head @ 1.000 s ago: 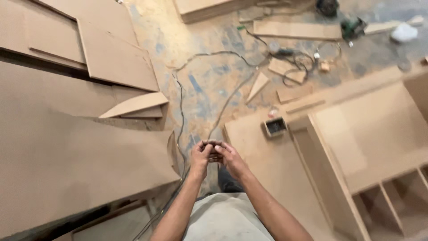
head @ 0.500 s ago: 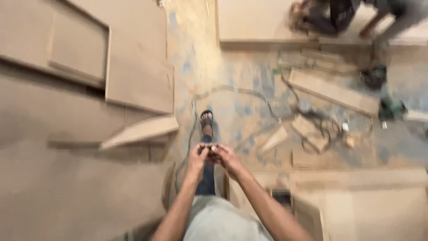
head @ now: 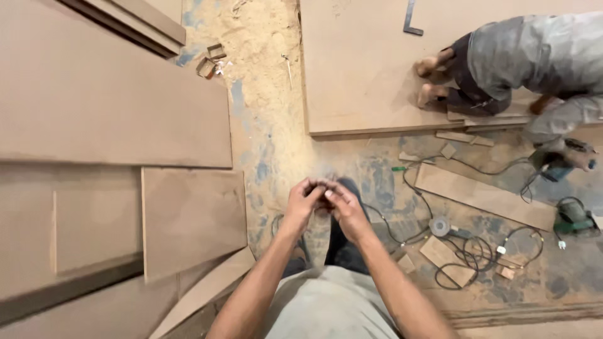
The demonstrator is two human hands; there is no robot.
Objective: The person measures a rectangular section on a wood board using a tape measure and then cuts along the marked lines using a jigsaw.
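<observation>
My left hand and my right hand meet in front of me at the middle of the head view, fingertips pressed together around a small dark thing that is too small and blurred to name. Both hands hover above the dusty floor, over my dark shoe. Which hand carries the small thing's weight cannot be told.
Stacked brown boards fill the left. A large board lies ahead with a person crouched on it. Sawdust, offcuts, black cables, a green power tool and a small grinder litter the floor at right.
The view has swung forward over the floor: the large board and the crouching person have come into sight at the top right. My hands stay together on the small thing.
</observation>
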